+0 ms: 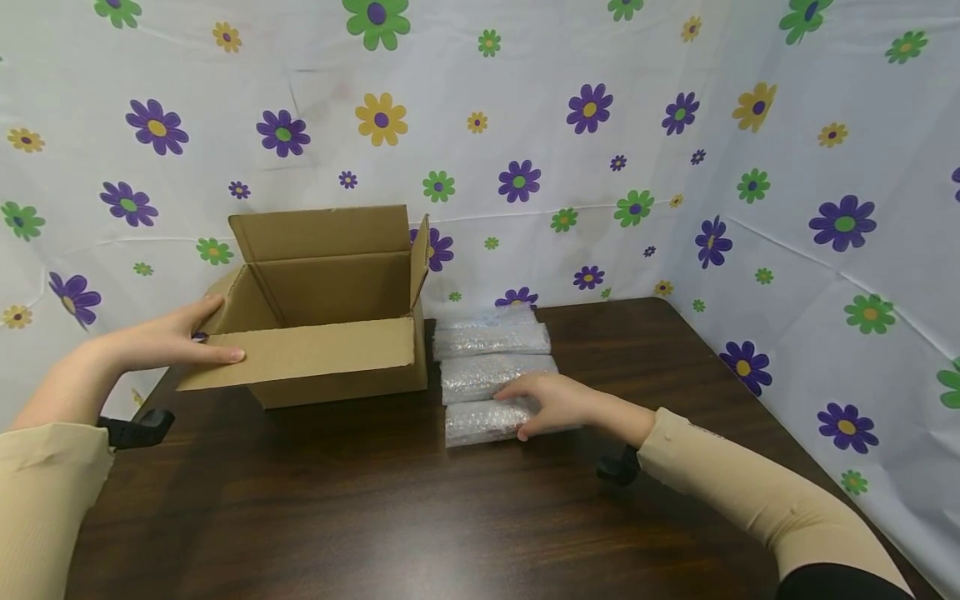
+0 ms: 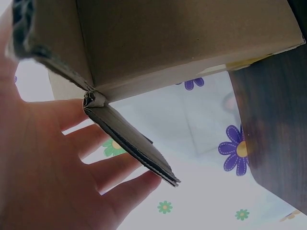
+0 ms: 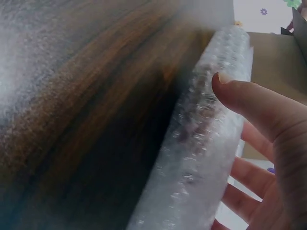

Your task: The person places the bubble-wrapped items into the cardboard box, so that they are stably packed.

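An open cardboard box [image 1: 337, 385] stands on the table with its flaps raised or folded out. My left hand [image 1: 161, 337] grips its left front corner, the thumb lying along the front flap [image 1: 315, 354]. In the left wrist view, the fingers [image 2: 115, 175] of that hand lie against the outside of a flap [image 2: 132, 136]. To the right of the box, several bubble-wrapped bundles [image 1: 491, 340] lie in a row. My right hand [image 1: 551, 402] grips the nearest bubble-wrapped bundle [image 1: 476, 423]. The right wrist view has its thumb on the bubble wrap [image 3: 196, 143] and fingers on the far side; the contents are obscured.
The dark wooden table [image 1: 420, 508] extends in front of the box and bundles. A white cloth with flowers [image 1: 450, 92] hangs close behind the table, and another stretch of cloth [image 1: 847, 267] runs along the right side.
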{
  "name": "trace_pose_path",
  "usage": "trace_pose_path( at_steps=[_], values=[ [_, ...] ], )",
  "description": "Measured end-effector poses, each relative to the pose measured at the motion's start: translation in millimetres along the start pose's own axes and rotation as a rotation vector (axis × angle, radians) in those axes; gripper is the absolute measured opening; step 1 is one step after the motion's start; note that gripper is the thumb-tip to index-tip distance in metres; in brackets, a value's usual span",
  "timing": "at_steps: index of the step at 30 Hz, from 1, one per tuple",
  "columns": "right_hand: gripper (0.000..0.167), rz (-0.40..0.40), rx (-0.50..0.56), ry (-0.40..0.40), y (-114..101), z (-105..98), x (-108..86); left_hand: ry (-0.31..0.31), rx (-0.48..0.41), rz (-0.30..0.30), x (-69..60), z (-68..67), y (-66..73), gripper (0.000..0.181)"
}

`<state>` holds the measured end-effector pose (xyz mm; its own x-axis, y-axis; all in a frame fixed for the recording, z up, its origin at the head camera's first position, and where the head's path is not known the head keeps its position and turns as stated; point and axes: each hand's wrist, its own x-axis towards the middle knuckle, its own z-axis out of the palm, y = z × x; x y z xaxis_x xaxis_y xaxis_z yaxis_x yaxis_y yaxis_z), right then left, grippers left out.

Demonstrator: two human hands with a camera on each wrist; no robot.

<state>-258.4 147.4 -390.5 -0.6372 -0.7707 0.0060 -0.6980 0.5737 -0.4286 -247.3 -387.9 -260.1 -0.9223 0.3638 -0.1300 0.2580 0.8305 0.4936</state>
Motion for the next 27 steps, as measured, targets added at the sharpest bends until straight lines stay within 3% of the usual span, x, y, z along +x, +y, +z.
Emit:
trace_pose_path(
  at_steps=[27],
  values=[
    [0.064, -0.040, -0.068, 0.060, 2, 14, -4.5, 0.007, 0.021, -0.006, -2.0, 2.0, 2.1, 0.101]
  ],
)
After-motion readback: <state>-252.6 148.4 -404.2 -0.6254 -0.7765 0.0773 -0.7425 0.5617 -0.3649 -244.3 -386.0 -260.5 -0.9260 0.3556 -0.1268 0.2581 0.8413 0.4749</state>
